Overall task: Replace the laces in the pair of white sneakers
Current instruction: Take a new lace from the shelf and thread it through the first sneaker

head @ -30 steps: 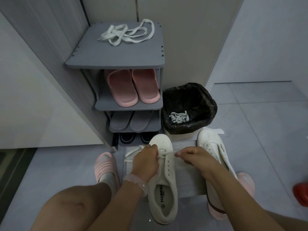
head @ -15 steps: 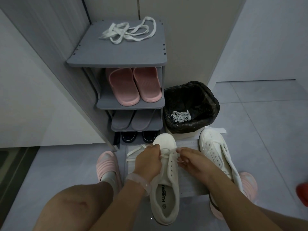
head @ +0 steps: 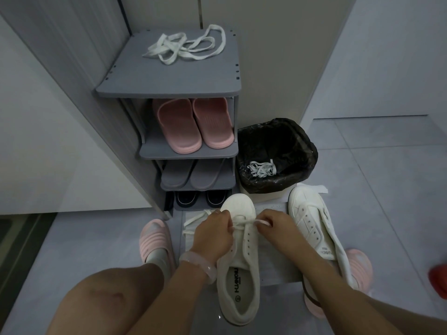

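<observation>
The nearer white sneaker (head: 238, 267) lies on the floor between the person's forearms, its long axis running almost straight away from the person: toe toward the shoe rack (head: 169, 88), open heel toward the camera. A white lace (head: 244, 223) crosses the shoe sideways just behind the toe cap, at the front eyelets. The left hand (head: 212, 235) sits over the shoe's left edge with its grip curled tight on the lace's left part; loose lace trails out to the left of that hand onto a pale sheet (head: 273, 262) lying under the shoes. The right hand (head: 273, 228) hovers over the shoe's right edge, its grip narrow, pinching the lace's other end, which sticks out past the fingertips. The lace stretches between the two grips, above the tongue.

The second white sneaker (head: 314, 228) lies just to the right, toe also away but angled slightly left, its eyelets bare. A loose bundle of white laces (head: 186, 48) rests on the rack's top shelf. Another tangle of laces (head: 260, 169) lies inside the black-lined bin (head: 290, 141) beside the rack.
</observation>
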